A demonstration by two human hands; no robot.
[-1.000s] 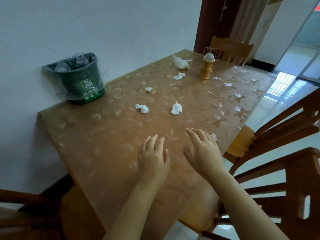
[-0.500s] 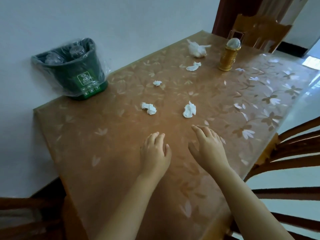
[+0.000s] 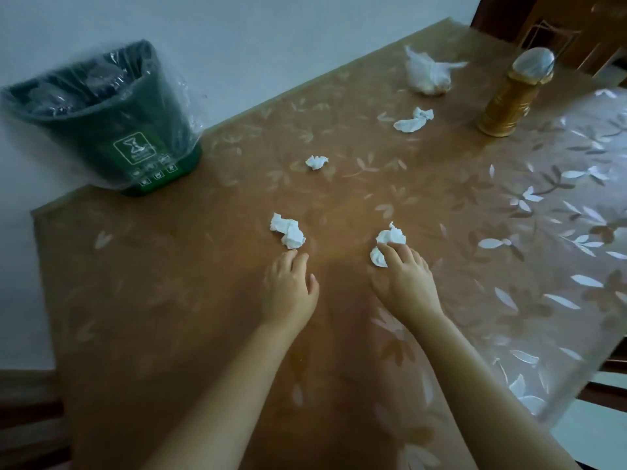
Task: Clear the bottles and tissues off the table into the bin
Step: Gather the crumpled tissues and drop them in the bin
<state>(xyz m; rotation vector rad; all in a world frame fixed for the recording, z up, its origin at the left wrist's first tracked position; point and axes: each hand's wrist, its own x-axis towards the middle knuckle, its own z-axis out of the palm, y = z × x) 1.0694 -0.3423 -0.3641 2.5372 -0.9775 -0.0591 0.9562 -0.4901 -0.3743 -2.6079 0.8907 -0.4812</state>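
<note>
Several crumpled white tissues lie on the brown flowered table (image 3: pixel 169 283). My right hand (image 3: pixel 405 283) rests on the nearest tissue (image 3: pixel 390 237), fingertips touching it, not closed around it. My left hand (image 3: pixel 290 288) lies flat, fingers just short of another tissue (image 3: pixel 287 231). Further off lie a small tissue (image 3: pixel 316 162), a twisted tissue (image 3: pixel 414 120) and a large wad (image 3: pixel 427 74). A green bin (image 3: pixel 125 130) lined with clear plastic stands at the table's far left corner by the wall, with dark bottle shapes inside.
A gold lantern-like object (image 3: pixel 509 100) with a clear dome stands at the far right of the table. A wooden chair (image 3: pixel 573 32) sits behind it. The table's right edge (image 3: pixel 576 381) drops to a pale floor. A white wall runs along the left.
Both hands slid forward across the table. My right hand reached the nearest tissue and now touches it; my left hand came up close to the other tissue. The view tilted down and closer.
</note>
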